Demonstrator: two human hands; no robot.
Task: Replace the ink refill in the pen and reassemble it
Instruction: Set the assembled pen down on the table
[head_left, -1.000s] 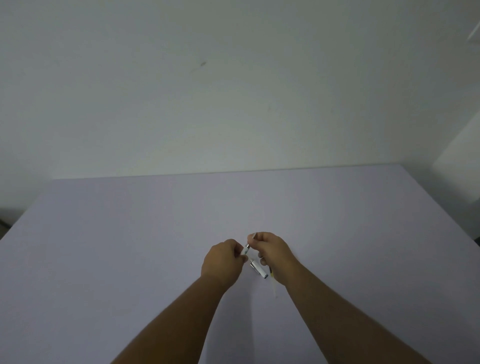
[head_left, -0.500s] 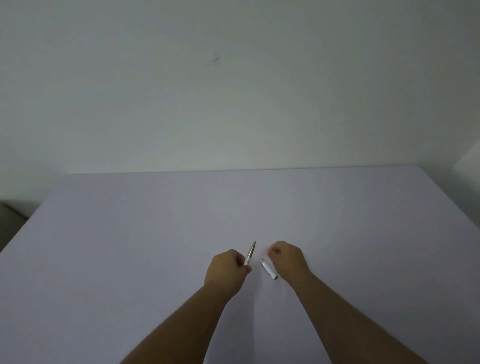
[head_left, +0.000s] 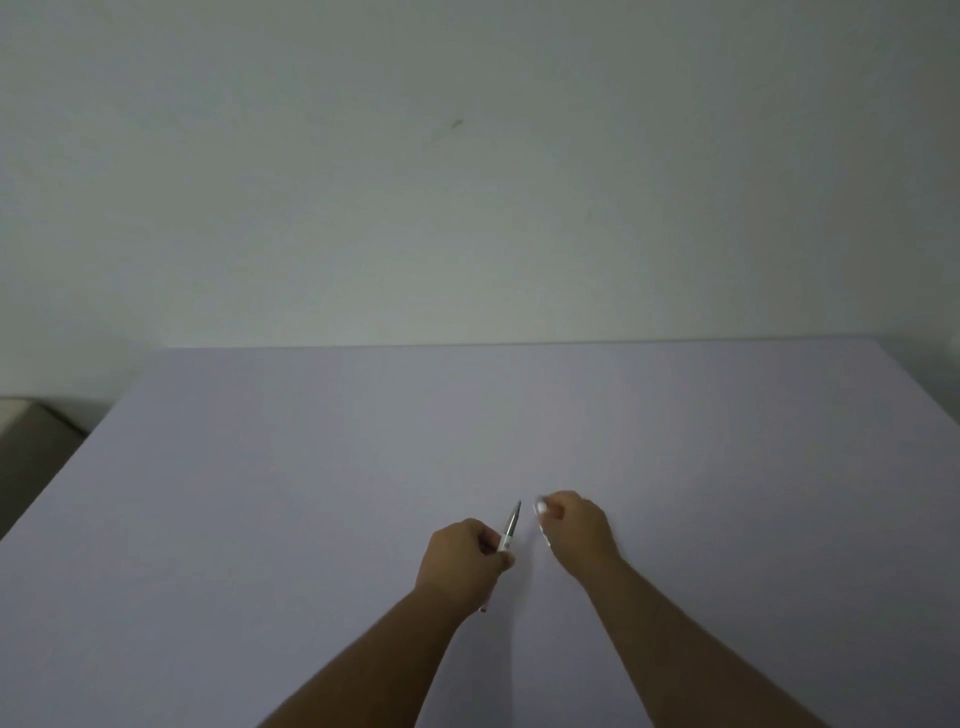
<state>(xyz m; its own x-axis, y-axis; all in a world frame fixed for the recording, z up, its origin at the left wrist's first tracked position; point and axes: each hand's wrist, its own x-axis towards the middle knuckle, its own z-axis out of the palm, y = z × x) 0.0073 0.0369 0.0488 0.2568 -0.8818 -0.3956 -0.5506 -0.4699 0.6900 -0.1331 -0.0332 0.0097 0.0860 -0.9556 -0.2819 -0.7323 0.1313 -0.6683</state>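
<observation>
Since 0.5 s ago the hands have drawn a bit further apart, and the white pen piece that showed beside the right hand is now mostly tucked into that hand, blurred.

Left fingers (head_left: 491, 543) are curled tight round the lower end of the pen front section (head_left: 510, 526): slim, silvery, tapering to a point, w/ a white band right at the grip. It sticks up out of the fist and tilts away from the person, slightly to the right, tip clear of everything. Left hand (head_left: 462, 564) is a closed fist, knuckles up. A tiny dark bit (head_left: 483, 610) pokes out below the wrist; can't tell what it is.

Right fingers (head_left: 553, 508) are bunched shut on a small pale piece (head_left: 542, 506) at their tips, motion-blurred, prob. the pen's other part, not certain. A thin pale edge (head_left: 545, 538) shows under the right hand (head_left: 579, 530) too; too smeared to say if it's the same piece.

Both hands sit near each other, not touching, pen tip between them. Both hover low over the pale lilac surface (head_left: 311, 493), near-centre, forearms coming in from the bottom edge. Plain wall (head_left: 467, 182) behind.
</observation>
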